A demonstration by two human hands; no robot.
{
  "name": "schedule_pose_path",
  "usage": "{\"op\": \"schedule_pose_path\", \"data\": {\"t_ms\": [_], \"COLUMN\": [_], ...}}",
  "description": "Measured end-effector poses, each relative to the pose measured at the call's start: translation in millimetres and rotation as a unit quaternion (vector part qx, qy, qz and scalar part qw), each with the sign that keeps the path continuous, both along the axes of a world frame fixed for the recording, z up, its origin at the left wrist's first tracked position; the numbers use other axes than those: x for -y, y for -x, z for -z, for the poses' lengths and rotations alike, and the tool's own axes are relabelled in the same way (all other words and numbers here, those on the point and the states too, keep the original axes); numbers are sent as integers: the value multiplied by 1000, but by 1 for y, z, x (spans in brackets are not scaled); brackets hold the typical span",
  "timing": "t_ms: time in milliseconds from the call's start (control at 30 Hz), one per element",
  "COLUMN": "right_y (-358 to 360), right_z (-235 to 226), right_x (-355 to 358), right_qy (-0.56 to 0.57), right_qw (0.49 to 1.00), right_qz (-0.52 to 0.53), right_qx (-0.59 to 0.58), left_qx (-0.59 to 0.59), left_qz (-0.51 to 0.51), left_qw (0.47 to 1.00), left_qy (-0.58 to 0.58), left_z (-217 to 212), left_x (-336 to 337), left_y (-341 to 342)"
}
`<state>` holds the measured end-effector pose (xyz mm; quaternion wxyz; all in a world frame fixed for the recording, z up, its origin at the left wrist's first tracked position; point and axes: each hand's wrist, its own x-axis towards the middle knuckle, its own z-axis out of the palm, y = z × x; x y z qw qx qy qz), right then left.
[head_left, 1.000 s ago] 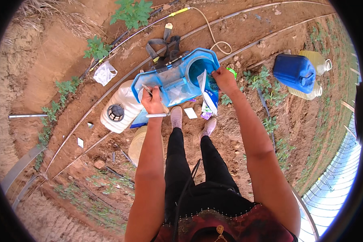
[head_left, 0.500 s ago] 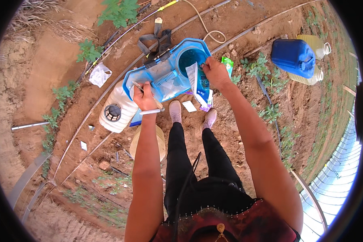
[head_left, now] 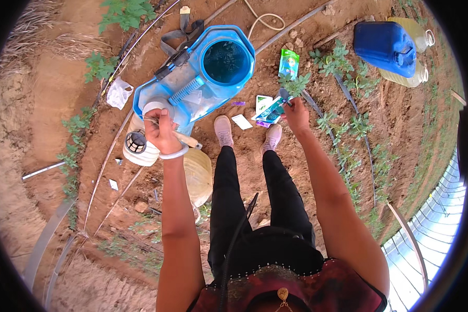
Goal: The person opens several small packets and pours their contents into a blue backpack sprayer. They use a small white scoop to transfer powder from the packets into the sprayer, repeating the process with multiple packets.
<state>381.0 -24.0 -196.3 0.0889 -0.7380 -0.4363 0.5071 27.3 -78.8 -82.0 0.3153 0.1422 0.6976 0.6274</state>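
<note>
A blue backpack sprayer tank [head_left: 190,78] lies before me, its wide round mouth uncovered, with dark blue-green liquid [head_left: 225,62] inside. My left hand [head_left: 163,132] is closed round a slim stick-like tool with a pale wooden handle [head_left: 188,139], just at the tank's near left end. My right hand [head_left: 297,115] pinches a blue-and-white packet [head_left: 270,111] low over the ground near my right shoe. Other small packets, a white one [head_left: 241,122] and a white-and-green one [head_left: 263,103], lie by it. A black basket strainer [head_left: 135,141] rests on the white jug [head_left: 143,157] left of my hand.
A green sachet [head_left: 289,63] lies beyond my right hand. At the far right stand a blue jerrycan [head_left: 384,48] and yellowish jugs [head_left: 418,31]. A yellowish container [head_left: 197,174] is beside my left leg. Hoses, a white plastic bag [head_left: 119,92] and plants [head_left: 351,80] lie around.
My right hand has carried the packet from the tank's mouth down and right towards the ground. My left hand has shifted slightly left, still holding the slim tool.
</note>
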Motion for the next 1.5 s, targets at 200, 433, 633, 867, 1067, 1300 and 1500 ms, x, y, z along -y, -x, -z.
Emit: {"op": "schedule_pose_path", "data": {"t_ms": [200,433,633,867,1067,1300,1500], "right_y": [17,39,-12,-88,-117,-119,-112], "right_z": [30,-43,24,74,65,55,22], "right_x": [42,106,165,202,208,208,184], "right_qy": [37,366,435,396,389,385,365], "right_qw": [992,829,795,869,884,883,889], "right_qz": [-24,-149,-60,186,188,194,185], "right_qx": [-115,-395,-418,-231,-180,-188,-207], "left_qx": [45,259,394,-249,-377,-386,-6], "left_qz": [192,149,263,501,574,678,524], "left_qw": [980,934,847,740,599,540,769], "left_qy": [3,195,239,375,412,316,365], "left_z": [-9,100,172,324,388,386,290], "left_x": [47,117,139,123,104,122,103], "left_y": [-78,-178,-214,-174,-168,-160,-171]}}
